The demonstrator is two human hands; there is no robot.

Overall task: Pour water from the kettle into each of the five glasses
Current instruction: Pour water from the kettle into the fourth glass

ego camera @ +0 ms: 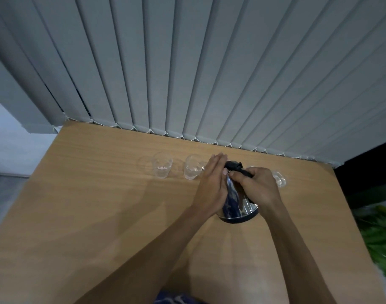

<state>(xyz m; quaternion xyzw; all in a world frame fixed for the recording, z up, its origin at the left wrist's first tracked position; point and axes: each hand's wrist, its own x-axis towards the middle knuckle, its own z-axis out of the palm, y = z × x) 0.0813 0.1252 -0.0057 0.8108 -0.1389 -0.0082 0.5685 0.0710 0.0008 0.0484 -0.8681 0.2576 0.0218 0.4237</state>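
Note:
A shiny steel kettle (pixel 236 205) with a black handle and base is tipped forward, away from me, above the wooden table (pixel 100 216). My right hand (pixel 258 185) grips its black handle. My left hand (pixel 211 183) lies flat against the kettle's left side, fingers straight. A row of clear glasses stands along the far side: one (pixel 162 165) at the left, another (pixel 192 170) beside my left hand, and one (pixel 279 179) showing to the right of my right hand. Any glass behind the kettle and hands is hidden. No stream of water is visible.
Grey vertical blinds (pixel 187 73) hang right behind the table's far edge. Green leafy stuff (pixel 380 233) lies beyond the table's right edge. A pale floor (pixel 14 139) shows past the left edge. Blue patterned cloth (pixel 176 299) sits at the near edge.

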